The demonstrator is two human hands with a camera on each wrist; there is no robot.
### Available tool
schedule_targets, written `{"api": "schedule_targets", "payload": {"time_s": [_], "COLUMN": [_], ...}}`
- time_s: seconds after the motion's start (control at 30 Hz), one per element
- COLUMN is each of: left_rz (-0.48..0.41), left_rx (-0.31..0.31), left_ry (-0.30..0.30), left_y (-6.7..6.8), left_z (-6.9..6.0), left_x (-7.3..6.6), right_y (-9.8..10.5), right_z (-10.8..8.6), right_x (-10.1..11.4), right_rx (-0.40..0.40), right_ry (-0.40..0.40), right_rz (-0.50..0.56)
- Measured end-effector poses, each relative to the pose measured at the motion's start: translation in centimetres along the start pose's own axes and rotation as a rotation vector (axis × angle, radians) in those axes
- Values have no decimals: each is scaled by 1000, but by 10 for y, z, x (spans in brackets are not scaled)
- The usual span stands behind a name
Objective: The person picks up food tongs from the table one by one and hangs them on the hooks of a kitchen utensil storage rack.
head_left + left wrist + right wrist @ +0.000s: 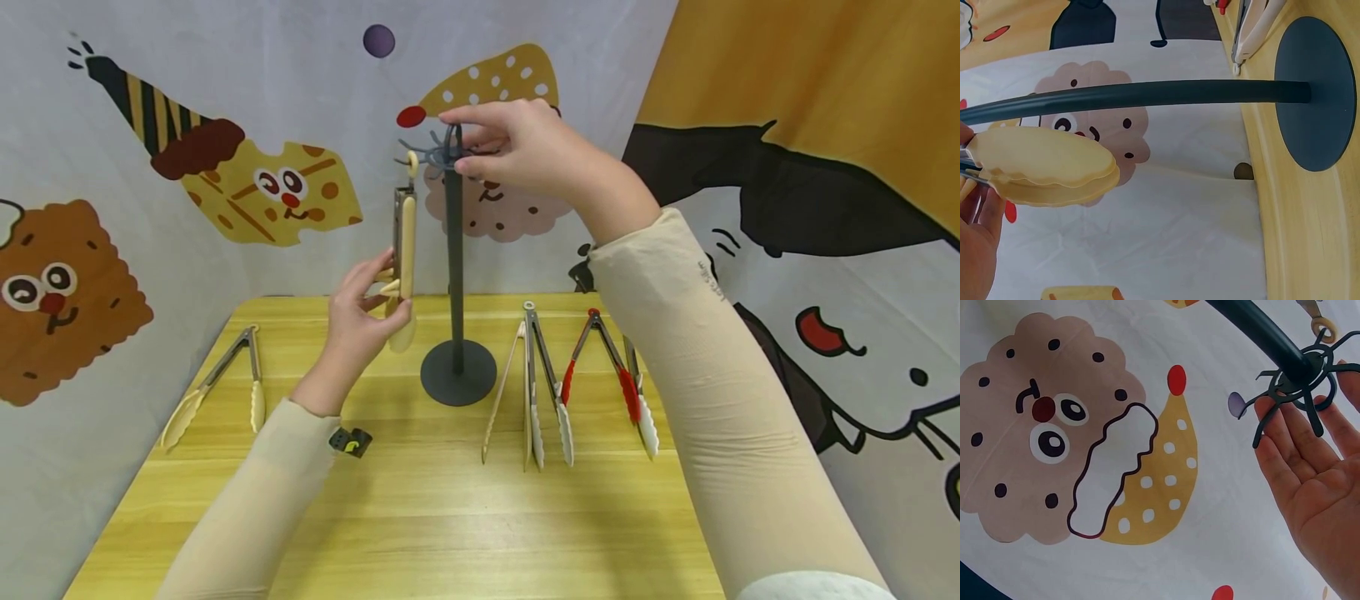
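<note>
My left hand (360, 317) grips a pair of cream-coloured tongs (407, 242), held upright with the hanging ring (412, 162) at the top. That ring is at a hook on the left of a dark stand (455, 267); whether it is over the hook I cannot tell. The closed, scalloped cream heads (1047, 162) point toward the table in the left wrist view. Up at the top of the stand, my right hand (532, 150) holds the loop between thumb and fingers. In the right wrist view its fingers lie behind the spread hooks (1313, 419).
One cream-tipped pair of tongs (255, 358) lies spread at the table's left. To the right of the stand's round base (459, 387) lie several tongs, including white-tipped ones (564, 433) and a red pair (630, 392). A patterned cloth (300, 50) hangs behind the wooden table (420, 517).
</note>
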State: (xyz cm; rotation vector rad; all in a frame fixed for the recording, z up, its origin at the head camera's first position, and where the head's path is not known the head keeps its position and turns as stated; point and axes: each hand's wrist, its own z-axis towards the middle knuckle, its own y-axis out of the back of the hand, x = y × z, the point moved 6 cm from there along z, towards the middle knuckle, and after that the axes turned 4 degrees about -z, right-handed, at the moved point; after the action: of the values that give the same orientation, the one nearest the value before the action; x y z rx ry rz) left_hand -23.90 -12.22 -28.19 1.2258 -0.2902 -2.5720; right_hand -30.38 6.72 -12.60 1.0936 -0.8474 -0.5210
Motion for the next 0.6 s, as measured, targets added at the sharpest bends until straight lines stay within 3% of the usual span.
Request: {"api": "schedule_targets", "payload": {"time_s": [0.6], "left_rz": [-9], "left_rx": [24], "left_ry": [-6], "left_y": [-6], "left_z": [1], "left_x": [2], "right_y": [0], "right_z": [0], "right_x": [0], "right_rx": [-2], "right_ry": [-1], "right_rz": [-24]}}
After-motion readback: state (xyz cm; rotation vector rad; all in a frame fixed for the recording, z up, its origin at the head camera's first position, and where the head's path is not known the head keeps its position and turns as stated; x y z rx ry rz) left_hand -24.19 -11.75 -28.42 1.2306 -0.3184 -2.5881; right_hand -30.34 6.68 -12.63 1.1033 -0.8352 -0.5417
